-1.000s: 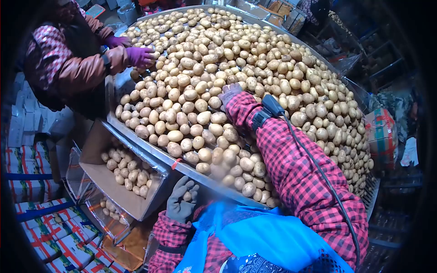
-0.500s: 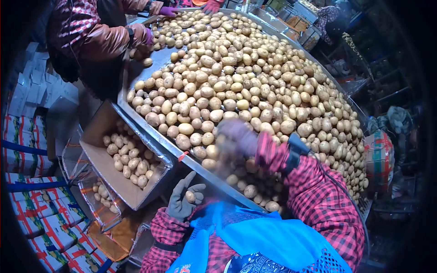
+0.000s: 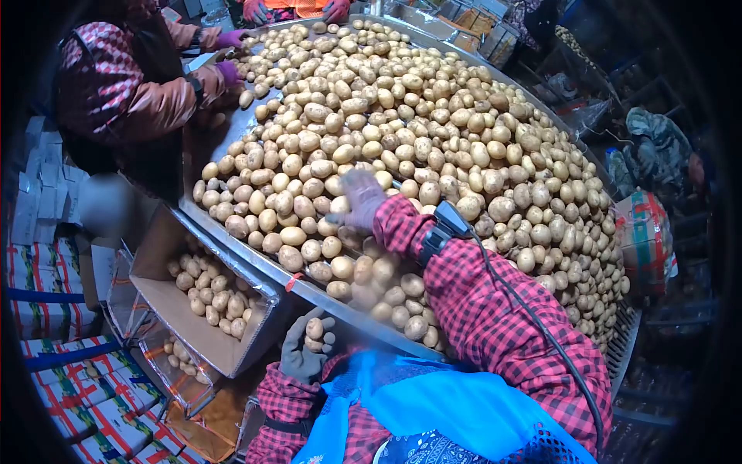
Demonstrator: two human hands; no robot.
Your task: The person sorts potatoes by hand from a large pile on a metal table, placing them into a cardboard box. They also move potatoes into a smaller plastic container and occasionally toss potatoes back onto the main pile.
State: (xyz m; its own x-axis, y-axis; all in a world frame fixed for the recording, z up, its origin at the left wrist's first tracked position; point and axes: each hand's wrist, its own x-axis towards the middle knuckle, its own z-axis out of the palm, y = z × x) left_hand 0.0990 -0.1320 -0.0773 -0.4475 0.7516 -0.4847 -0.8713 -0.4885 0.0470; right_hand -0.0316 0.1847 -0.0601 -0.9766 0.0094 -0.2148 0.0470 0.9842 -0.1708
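My left hand point(image 3: 297, 357), in a grey glove, is curled palm up below the edge of the metal sorting table point(image 3: 362, 320). Two potatoes point(image 3: 314, 329) rest in its fingers. My right hand point(image 3: 363, 203), in a purple glove and a little blurred, reaches over the wide heap of potatoes point(image 3: 433, 147) on the table. Its fingers are spread, with the thumb side close by a pale potato point(image 3: 339, 205). Below the wrist, other potatoes point(image 3: 371, 282) near the table's edge look smeared.
An open cardboard box point(image 3: 174, 319) partly filled with potatoes stands against the table's left side, with a smaller container point(image 3: 182, 387) below it. Printed cartons point(image 3: 100, 394) are stacked at the left. A co-worker point(image 3: 131, 85) handles potatoes at the upper left; another person's gloved hands point(image 3: 335, 11) show at the far edge.
My right hand has moved left and farther over the heap. My left hand now shows two potatoes instead of one, its fingers more curled. The view has shifted slightly.
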